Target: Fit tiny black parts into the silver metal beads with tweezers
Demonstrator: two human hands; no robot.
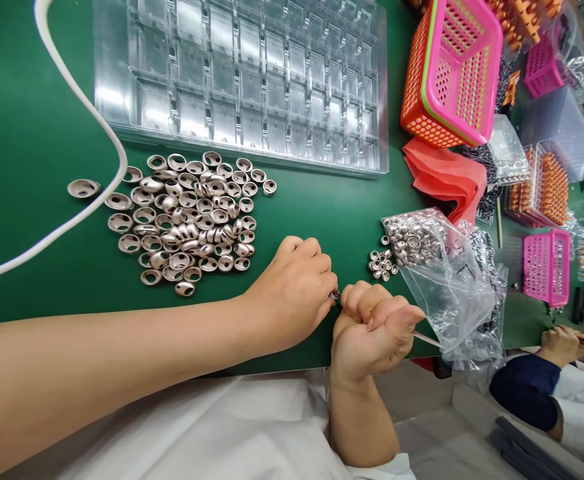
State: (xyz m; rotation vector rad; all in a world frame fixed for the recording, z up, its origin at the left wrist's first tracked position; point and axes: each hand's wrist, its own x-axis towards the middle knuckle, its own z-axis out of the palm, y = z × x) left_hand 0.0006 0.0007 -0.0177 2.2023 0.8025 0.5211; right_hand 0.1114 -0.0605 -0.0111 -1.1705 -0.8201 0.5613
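Observation:
My left hand [297, 287] reaches in from the left, fingertips closed on a small shiny metal piece [333, 295] that is mostly hidden. Beside it, my right hand [372, 323] is a fist around a thin tool. Its dark tip meets the small piece, and a slim pale end [427, 339] sticks out behind the fist; its kind cannot be made out. Left of my hands lies a pile of hollow, rounded silver metal rings [187, 213] with side holes. Small metal parts [383, 265] lie loose to the right of my hands, by a clear plastic bag [417, 237] of similar parts.
A clear compartment tray [252, 87] lies behind the rings. A white cable [79, 80] crosses the left side of the green table [22, 133]. Stacked baskets [465, 67], red cloth [447, 180] and a pink basket [547, 267] are right; a co-worker's hand [562, 345] shows far right.

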